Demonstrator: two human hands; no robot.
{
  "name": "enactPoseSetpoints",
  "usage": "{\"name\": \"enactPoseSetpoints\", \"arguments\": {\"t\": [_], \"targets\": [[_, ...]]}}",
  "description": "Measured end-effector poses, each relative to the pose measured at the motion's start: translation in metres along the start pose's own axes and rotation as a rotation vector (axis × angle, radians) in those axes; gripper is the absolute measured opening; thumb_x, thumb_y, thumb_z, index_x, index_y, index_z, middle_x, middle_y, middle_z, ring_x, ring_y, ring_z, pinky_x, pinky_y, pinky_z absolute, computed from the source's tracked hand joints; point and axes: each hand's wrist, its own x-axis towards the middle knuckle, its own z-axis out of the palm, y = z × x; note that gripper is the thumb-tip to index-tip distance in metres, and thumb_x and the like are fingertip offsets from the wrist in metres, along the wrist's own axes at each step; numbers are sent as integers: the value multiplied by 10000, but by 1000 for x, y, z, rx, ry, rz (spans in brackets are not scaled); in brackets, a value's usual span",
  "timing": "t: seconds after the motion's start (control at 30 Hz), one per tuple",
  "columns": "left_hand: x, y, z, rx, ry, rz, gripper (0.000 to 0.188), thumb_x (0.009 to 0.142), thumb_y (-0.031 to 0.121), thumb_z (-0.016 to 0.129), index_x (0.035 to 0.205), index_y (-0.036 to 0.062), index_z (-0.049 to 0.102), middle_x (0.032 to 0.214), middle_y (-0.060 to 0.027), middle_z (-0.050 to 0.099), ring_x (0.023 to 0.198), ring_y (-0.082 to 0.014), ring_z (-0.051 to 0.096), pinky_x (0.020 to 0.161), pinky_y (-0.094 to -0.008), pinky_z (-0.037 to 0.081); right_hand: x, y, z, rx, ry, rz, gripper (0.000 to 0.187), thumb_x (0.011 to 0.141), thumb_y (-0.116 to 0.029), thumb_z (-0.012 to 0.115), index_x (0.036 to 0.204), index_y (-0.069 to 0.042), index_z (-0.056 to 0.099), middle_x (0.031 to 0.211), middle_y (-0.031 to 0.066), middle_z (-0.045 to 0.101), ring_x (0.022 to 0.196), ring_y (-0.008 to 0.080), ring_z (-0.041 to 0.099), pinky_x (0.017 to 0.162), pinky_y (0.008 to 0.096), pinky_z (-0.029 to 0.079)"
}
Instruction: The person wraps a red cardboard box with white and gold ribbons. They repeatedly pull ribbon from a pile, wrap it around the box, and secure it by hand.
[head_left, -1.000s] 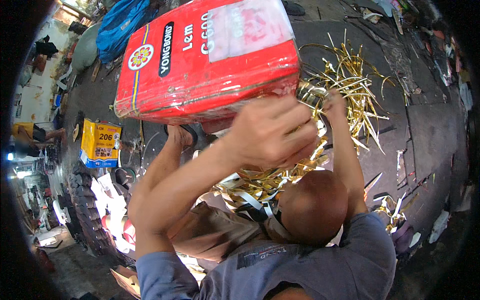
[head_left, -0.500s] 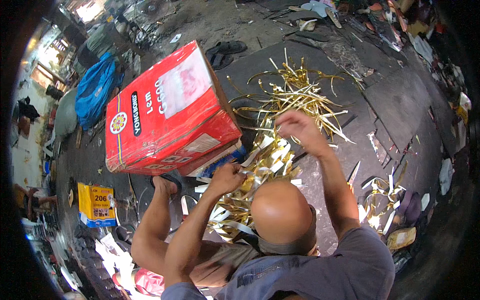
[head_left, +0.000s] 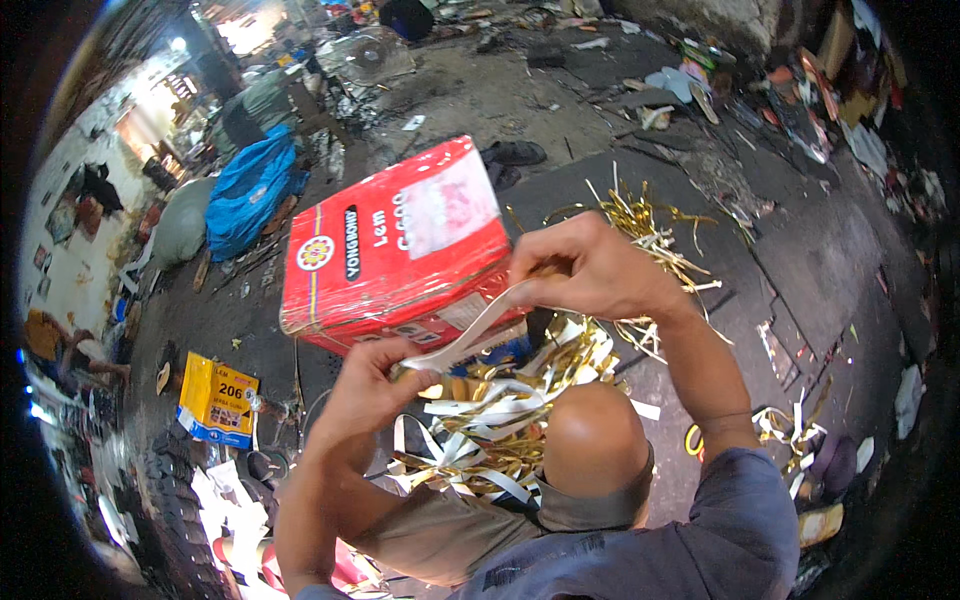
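A pale whitish strip (head_left: 470,338) stretches between my two hands above the floor. My left hand (head_left: 372,388) pinches its lower end between thumb and fingers. Its upper end is in the closed fingers of my right hand (head_left: 592,268), in front of the right edge of a large red carton (head_left: 375,245). Beneath and nearer to me lies a loose heap of white and gold strips (head_left: 475,445), partly hidden by my arms and bent knee. A second bundle of thinner gold strips (head_left: 640,222) spreads on the dark mat, partly behind my right hand.
A yellow and blue box (head_left: 218,400) stands at left. Farther off are a blue plastic sheet (head_left: 250,205) and a black sandal (head_left: 515,153). Yellow-handled scissors (head_left: 694,440) lie beside my right arm, near more scraps (head_left: 795,430). Litter covers the far floor.
My right hand has come back from over the gold bundle, and my left hand has moved left off the heap. A strip now spans both hands. The view has tilted up.
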Motion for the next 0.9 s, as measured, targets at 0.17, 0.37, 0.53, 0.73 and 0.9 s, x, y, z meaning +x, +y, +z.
{"name": "enactPoseSetpoints", "arguments": {"t": [0.17, 0.37, 0.53, 0.73, 0.9], "targets": [[-20, -28, 28, 189, -235, -58, 188, 868, 118, 750, 996, -19, 735, 761, -59, 696, 721, -104, 588, 674, -319, 508, 10, -34, -27, -254, 117, 41, 197, 856, -199, 799, 884, -7, 769, 714, 93, 711, 667, 104, 621, 639, 310, 504], [-17, -58, 39, 72, -127, 348, 772, 762, 237, 889, 1435, 24, 576, 1316, -142, 667, 1177, -222, 621, 1031, -359, 479, 1, -60, -40, -249, 122, 85, 180, 848, -165, 811, 946, -18, 776, 770, 73, 743, 685, 115, 648, 647, 294, 511], [-9, 4, 67, -393, -20, 506, 874, 812, 259, 907, 1534, 56, 459, 1338, -123, 651, 1213, -219, 626, 1076, -373, 479, 9, -94, 15, -315, -35, -295, 149, 804, -123, 797, 904, -34, 732, 800, 107, 714, 718, 181, 699, 667, 323, 526], [-20, -46, 97, -130, -232, -8, 306, 1027, 267, 655, 1228, 38, 685, 908, -72, 717, 857, -133, 668, 734, -351, 529, 31, -78, -80, -508, 904, -237, 92, 827, 1, 732, 911, -21, 764, 790, 22, 734, 729, 70, 632, 653, 252, 493], [-41, -59, 97, 518, -205, 119, 689, 804, 448, 814, 1370, 99, 636, 1273, -236, 676, 1174, -419, 662, 982, -506, 544, 5, -93, -81, -557, 38, -52, 222, 857, -236, 809, 920, -29, 760, 775, 69, 735, 738, 156, 687, 687, 336, 519]]}}
